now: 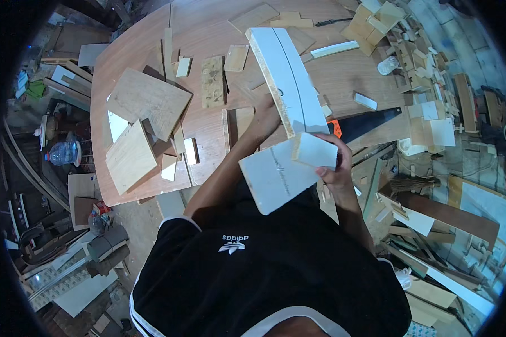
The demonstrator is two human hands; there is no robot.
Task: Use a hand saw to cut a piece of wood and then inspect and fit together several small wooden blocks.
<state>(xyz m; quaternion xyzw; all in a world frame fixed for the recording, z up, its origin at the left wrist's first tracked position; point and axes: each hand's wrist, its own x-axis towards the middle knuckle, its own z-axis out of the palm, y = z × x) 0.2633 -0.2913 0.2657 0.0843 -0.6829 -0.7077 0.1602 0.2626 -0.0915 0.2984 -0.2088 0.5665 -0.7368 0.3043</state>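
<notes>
My left hand (264, 119) grips a long white-faced board (281, 73) from behind, its fingers mostly hidden; the board has a rough edge and a dark line along its face. My right hand (334, 168) has its fingers closed round a small white block (315, 150), which lies over a larger white square panel (275, 182) with a rough streak across it; the panel overlaps the lower end of the long board. A handsaw (365, 124) with an orange handle lies on the wooden table just right of the board.
On the table (208, 174) are plywood panels (146, 101), a drilled block (212, 81), offcuts (183, 67) and a small jar (388, 65). Stacked scraps (433, 118) crowd the right side. A large water bottle (62, 153) stands at the left; boards (444, 213) lie around the floor.
</notes>
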